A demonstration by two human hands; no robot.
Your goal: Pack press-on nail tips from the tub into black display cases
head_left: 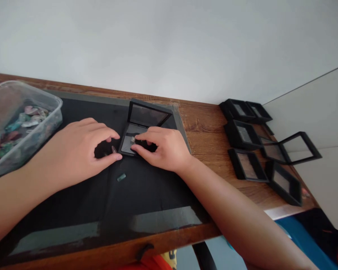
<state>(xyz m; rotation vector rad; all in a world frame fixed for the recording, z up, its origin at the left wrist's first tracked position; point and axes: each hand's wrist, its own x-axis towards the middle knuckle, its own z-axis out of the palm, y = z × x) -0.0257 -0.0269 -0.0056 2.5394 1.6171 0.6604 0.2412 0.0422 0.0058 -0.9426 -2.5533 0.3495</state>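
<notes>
An open black-framed case [125, 144] stands on the black mat, its clear lid [148, 114] tilted up at the back. My right hand [166, 148] reaches into it, thumb and forefinger at a small pale stone [133, 140] over the grey base. Left of the case is my left hand [84, 150], thumb and forefinger apart, its thumb near the case's edge. A small dark purplish stone [114, 149] shows beside that thumb; whether they touch is unclear. A green stone [121, 177] lies on the mat in front of the case.
At the left stands a clear plastic tub [49, 120] of mixed coloured stones. Several black frame cases, one with its lid raised [300, 148], are on the wooden table [199, 125] at the right. The wall rises behind the table.
</notes>
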